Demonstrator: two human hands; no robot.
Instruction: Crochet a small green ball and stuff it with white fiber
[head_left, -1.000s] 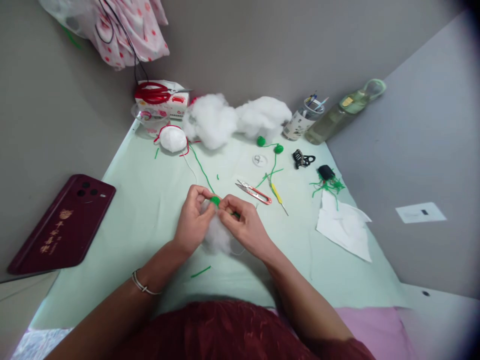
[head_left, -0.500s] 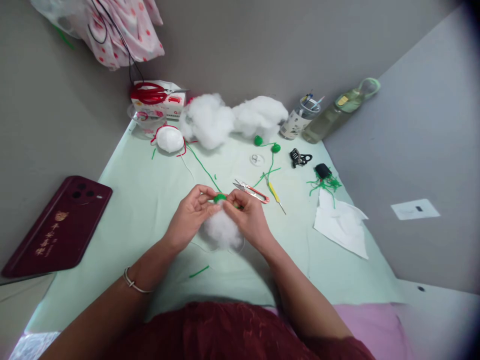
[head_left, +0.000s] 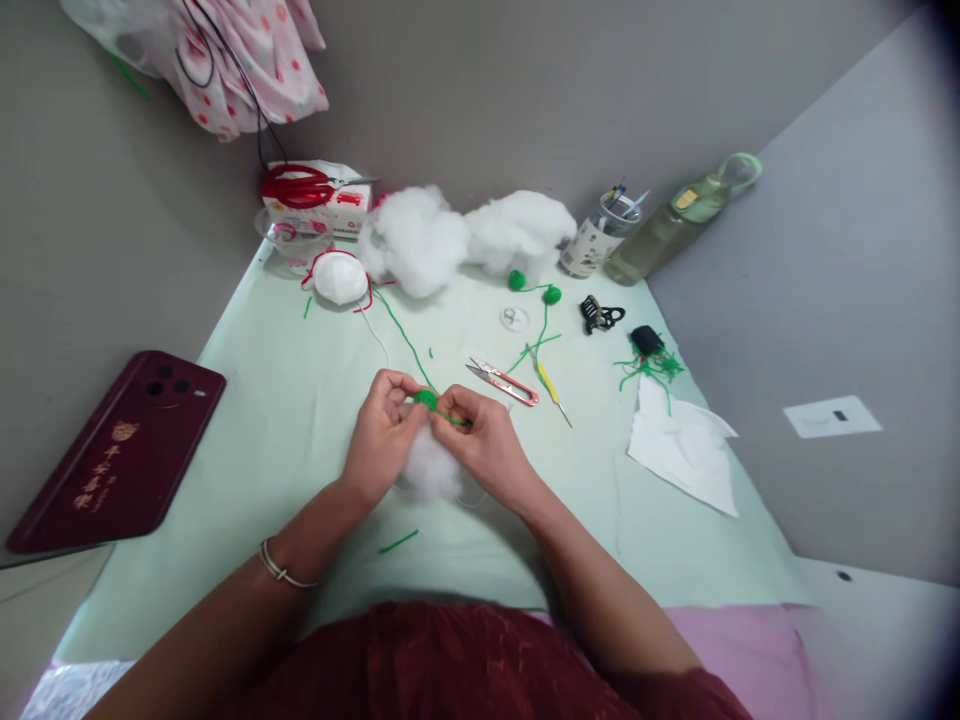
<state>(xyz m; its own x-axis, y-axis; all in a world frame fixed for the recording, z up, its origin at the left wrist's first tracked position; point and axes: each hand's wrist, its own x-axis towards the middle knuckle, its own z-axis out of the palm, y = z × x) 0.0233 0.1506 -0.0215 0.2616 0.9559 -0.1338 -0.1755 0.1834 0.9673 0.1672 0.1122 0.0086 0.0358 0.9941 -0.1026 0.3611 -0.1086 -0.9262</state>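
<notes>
Close together over the middle of the mat, my hands hold a small green crocheted piece [head_left: 426,399]. My left hand [head_left: 381,432] is closed, pinching its left side between thumb and fingers. Also closed, my right hand [head_left: 486,436] pinches at the right edge, where a strand of green yarn [head_left: 456,422] shows by the fingers. A tuft of white stuffing [head_left: 431,468] sits just below the piece, between my hands. The fingers partly hide the piece. Beyond my right hand lie orange thread snips [head_left: 514,386] and a yellow-handled crochet hook [head_left: 551,388].
Behind are a white yarn ball [head_left: 340,278], two heaps of stuffing [head_left: 420,240], small green balls [head_left: 552,295], a pen cup [head_left: 596,240] and a bottle [head_left: 660,230]. A hair claw [head_left: 600,315] and white tissue [head_left: 682,450] lie right; a maroon phone [head_left: 124,450] is left.
Both hands have shifted slightly left with the green piece. The stuffing tuft beneath has moved left too, and a green strand shows more by my right fingers.
</notes>
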